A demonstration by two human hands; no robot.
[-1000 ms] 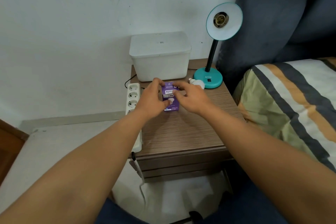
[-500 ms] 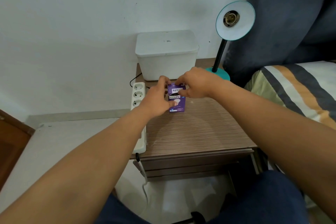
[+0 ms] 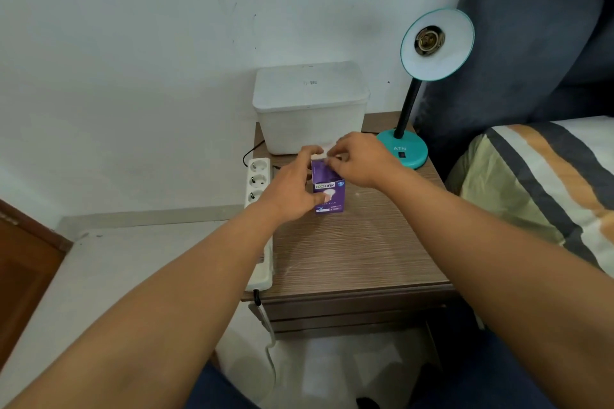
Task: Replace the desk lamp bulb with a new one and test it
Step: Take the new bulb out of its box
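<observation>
A small purple bulb box stands upright on the wooden nightstand. My left hand grips its left side, thumb across the front. My right hand pinches the white flap at the box's top. The teal desk lamp stands at the back right with its shade facing me; its socket holds no bulb. Its round base carries a black switch. The old bulb is hidden behind my right hand.
A white lidded bin sits at the back of the nightstand. A white power strip lies along the left edge with its cord hanging off the front. A striped bed is on the right, a dark headboard behind the lamp.
The box has gone from lying flat to standing upright. My right hand shifted from its side to its top flap. The view swung a little, so the lamp sits farther right.
</observation>
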